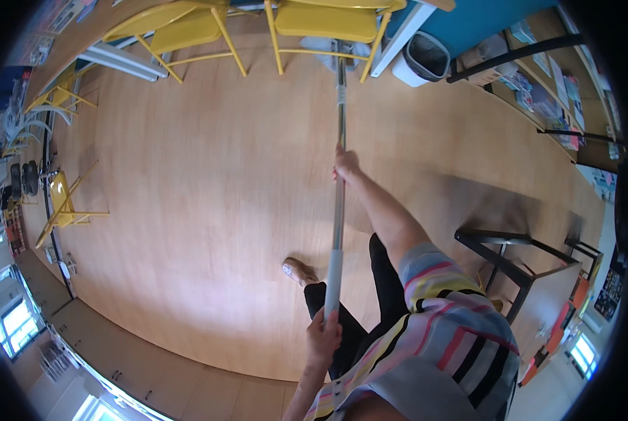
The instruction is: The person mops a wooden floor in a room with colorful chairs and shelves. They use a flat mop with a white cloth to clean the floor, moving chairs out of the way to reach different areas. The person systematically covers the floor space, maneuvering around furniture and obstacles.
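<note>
A long mop pole (339,189) is held with both grips closed around it: the left hand (323,337) at the pale sleeve end, the right hand (345,164) midway. Its head (335,48) lies under the yellow chair (326,21). It is judged light, stiff and smooth.

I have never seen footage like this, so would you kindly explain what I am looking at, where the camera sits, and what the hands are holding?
There is no machine here: a person wears a wide fisheye camera on the head, looking down, so straight edges bend near the rim. Both bare hands grip a long metal pole. The left hand closes its fingers round the pale lower grip, near the body. The right hand holds the pole farther up, arm stretched out. The pole's far end reaches under a yellow chair, where a mop-like head seems to rest. Below lies a wooden floor. A grey bin stands beyond, and a dark table to the right.
</note>
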`<state>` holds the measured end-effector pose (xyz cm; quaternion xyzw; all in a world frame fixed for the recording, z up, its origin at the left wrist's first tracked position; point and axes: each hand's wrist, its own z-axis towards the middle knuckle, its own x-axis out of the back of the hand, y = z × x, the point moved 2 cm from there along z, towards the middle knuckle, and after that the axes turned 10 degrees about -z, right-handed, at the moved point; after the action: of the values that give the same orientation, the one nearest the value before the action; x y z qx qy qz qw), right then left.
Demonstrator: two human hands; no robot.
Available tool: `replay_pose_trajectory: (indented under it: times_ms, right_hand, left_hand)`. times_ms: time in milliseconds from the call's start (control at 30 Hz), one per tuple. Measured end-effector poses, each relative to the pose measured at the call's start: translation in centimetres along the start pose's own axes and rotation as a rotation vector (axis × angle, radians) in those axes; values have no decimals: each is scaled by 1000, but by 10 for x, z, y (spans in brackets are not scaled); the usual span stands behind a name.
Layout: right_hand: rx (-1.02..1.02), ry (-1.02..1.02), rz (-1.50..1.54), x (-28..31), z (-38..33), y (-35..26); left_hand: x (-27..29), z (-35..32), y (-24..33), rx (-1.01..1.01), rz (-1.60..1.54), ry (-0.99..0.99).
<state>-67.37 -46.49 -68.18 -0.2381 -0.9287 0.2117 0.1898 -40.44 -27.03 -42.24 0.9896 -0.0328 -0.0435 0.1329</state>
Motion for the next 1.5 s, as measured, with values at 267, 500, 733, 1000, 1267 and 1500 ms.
replay_pose_trajectory:
  times_ms: [267, 500, 733, 1000, 1267, 1500]
  right_hand:
    - [103, 54, -224, -32, -9, 30]
    - [124, -15, -571, -90, -162, 173]
    - [-233, -252, -329, -168, -383, 317]
    - [-349, -313, -44, -253, -375, 273]
    - [-41, -177, -60, -262, -162, 37]
    - [-81, -123, 124, -282, -77, -125]
  left_hand:
    - [54, 24, -30, 1, -208, -59]
    - [200, -92, -155, 89, -131, -9]
    - [322, -253, -182, 141, 58, 308]
    - [360, -257, -133, -199, 302, 427]
    - [245, -120, 61, -358, 217, 254]
    - [177, -64, 235, -291, 214, 159]
